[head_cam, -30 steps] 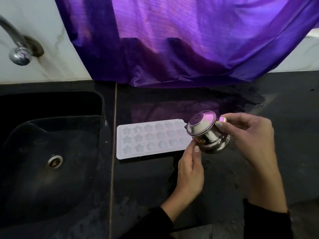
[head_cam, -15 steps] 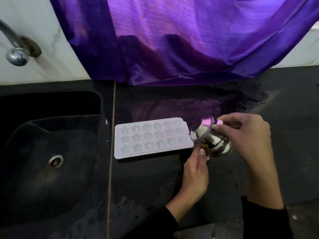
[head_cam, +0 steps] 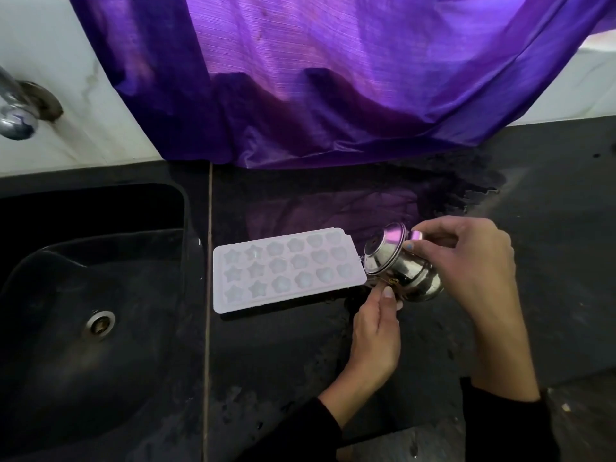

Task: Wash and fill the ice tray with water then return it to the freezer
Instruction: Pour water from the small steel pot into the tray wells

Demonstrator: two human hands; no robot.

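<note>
A pale pink ice tray [head_cam: 286, 270] with star and flower moulds lies flat on the dark counter [head_cam: 300, 361], just right of the sink. My right hand [head_cam: 466, 261] grips a small steel pot [head_cam: 400, 268] and holds it tilted, its mouth leaning over the tray's right end. My left hand [head_cam: 376, 331] is below the pot, its thumb and fingertips pinched together at the tray's right front corner. The pot hides whatever its fingertips touch.
A black sink [head_cam: 93, 295] with a steel drain [head_cam: 99, 323] fills the left side. A chrome tap [head_cam: 15, 118] sticks out of the white wall above it. A purple cloth [head_cam: 333, 78] hangs over the back of the counter. The counter looks wet around the tray.
The pot has tipped further and come down closer to the tray's right end. My left hand has shifted slightly right along the tray's corner.
</note>
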